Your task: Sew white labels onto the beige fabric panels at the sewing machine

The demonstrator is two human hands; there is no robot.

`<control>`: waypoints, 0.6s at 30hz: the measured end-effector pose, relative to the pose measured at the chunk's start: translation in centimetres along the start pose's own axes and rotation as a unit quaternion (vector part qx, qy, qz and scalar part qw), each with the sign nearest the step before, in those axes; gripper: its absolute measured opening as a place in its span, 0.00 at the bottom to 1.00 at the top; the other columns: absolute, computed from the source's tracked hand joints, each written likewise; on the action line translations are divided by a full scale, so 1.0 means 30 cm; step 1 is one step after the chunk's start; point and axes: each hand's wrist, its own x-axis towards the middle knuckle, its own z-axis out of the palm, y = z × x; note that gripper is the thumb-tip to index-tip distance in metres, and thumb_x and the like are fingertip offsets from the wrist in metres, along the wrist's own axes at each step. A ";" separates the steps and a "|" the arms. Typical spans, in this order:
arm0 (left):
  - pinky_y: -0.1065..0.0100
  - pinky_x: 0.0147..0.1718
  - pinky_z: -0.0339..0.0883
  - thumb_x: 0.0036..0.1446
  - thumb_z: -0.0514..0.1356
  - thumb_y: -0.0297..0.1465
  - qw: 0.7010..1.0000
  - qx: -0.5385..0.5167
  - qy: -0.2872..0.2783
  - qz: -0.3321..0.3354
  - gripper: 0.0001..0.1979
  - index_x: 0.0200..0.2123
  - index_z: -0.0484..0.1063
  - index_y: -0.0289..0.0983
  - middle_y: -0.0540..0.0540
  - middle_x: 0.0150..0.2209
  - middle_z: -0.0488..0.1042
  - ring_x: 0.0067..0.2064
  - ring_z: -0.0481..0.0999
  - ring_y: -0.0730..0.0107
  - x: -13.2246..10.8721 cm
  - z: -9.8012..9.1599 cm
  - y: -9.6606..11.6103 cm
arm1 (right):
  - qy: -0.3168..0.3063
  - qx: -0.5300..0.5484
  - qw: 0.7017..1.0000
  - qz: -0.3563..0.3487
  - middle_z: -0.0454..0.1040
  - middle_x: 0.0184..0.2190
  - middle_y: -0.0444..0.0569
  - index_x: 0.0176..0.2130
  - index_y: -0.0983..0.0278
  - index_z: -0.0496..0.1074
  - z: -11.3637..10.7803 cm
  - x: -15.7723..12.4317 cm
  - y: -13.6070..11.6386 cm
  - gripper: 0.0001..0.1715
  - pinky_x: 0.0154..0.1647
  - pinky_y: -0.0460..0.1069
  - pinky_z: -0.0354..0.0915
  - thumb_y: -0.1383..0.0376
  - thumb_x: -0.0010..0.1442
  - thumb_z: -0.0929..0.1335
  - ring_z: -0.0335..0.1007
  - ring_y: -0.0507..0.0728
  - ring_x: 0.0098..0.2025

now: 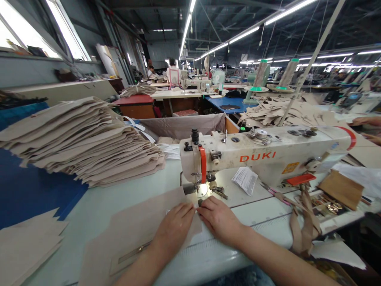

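A beige fabric panel (143,216) lies flat on the pale sewing table, its upper right corner beside the needle area of the sewing machine (229,155). A zipper (133,253) is set into the panel's lower part, partly covered by my left forearm. My left hand (177,222) is closed, thumb and fingers pinching the panel near its right edge. Facing it, my right hand (220,218) is closed too, its fingertips at the same edge just in front of the lit needle plate (203,190). A tiny white bit shows between the fingertips; its kind is unclear.
A tall stack of beige fabric pieces (89,143) stands left, with more pieces (29,246) nearer. Printed paper labels (245,180), scissors (275,191), fabric strips (305,222) and a tray of metal parts (329,204) lie right. Another person's hand (367,121) shows at far right.
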 end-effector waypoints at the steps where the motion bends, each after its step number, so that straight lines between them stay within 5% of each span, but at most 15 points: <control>1: 0.61 0.47 0.70 0.61 0.45 0.20 1.000 0.011 0.003 0.007 0.19 0.45 0.74 0.32 0.40 0.44 0.78 0.46 0.75 0.63 -0.003 -0.008 0.005 | -0.001 -0.003 1.000 -0.002 0.71 0.36 0.52 0.41 0.67 0.73 0.001 -0.002 0.000 0.10 0.44 0.51 0.65 0.68 0.66 0.63 0.63 0.58 0.41; 8: 0.60 0.46 0.71 0.65 0.46 0.29 1.000 0.009 -0.028 -0.010 0.18 0.51 0.71 0.33 0.41 0.50 0.77 0.48 0.76 0.63 -0.012 -0.053 0.015 | -0.015 0.000 1.000 -0.014 0.72 0.37 0.51 0.39 0.67 0.72 -0.011 0.000 0.006 0.08 0.45 0.50 0.64 0.69 0.65 0.63 0.64 0.58 0.41; 18: 0.61 0.49 0.68 0.64 0.48 0.30 0.998 -0.012 -0.052 -0.034 0.18 0.54 0.69 0.34 0.41 0.52 0.75 0.51 0.74 0.64 0.045 0.004 -0.049 | -0.028 -0.052 0.998 -0.003 0.73 0.35 0.51 0.40 0.67 0.75 -0.010 0.070 0.073 0.09 0.43 0.51 0.63 0.69 0.64 0.64 0.66 0.58 0.39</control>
